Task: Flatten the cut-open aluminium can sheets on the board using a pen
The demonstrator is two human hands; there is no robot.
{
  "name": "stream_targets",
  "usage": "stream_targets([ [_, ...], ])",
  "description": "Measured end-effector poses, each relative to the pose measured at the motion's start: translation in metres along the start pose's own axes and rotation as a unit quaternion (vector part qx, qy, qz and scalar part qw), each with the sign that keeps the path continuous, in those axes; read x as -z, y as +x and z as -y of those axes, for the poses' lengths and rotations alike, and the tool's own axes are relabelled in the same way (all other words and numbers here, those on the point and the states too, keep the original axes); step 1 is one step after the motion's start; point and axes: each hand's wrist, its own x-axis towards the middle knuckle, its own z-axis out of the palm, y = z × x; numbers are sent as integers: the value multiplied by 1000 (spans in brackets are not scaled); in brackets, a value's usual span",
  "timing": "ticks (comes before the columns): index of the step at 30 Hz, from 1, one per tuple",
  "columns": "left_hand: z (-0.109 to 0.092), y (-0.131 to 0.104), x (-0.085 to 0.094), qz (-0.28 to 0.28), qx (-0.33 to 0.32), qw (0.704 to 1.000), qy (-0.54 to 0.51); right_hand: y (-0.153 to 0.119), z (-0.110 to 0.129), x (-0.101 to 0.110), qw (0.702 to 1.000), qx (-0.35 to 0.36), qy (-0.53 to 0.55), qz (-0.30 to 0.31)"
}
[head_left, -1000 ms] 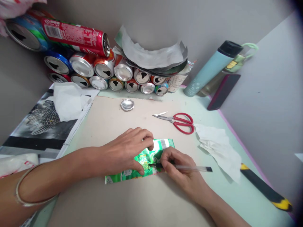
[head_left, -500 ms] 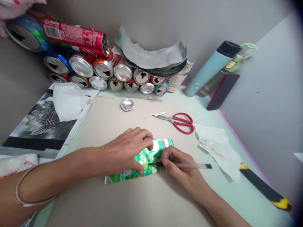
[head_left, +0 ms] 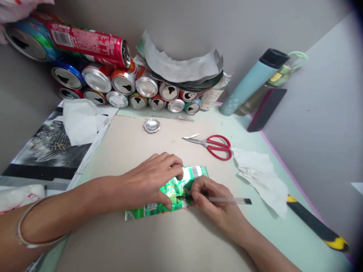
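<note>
One left hand holds its fingers loosely spread, pressing one green sheet onto the board. One right hand has its fingers closed around one pen, tip at the sheet. Rightward lies one black-and-yellow tool; beyond are one tissue, one pair of scissors, one silver dish, then two rows of six and seven cans.

Green sheet partly hidden, pen blurred

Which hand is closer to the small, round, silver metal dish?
Left. The left hand is just in front of the dish; the right hand is farther off, toward the right.
</note>
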Motion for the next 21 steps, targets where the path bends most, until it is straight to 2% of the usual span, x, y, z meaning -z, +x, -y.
stream_targets([
  [4,0,1,0,-2,4,1000,-2,0,-1,1,1000,0,30,-9],
  [10,-1,-1,0,4,5,1000,-3,-1,-1,0,1000,14,10,-16],
  [21,-1,0,0,-3,4,1000,-4,-1,-3,0,1000,1,-4,-13],
])
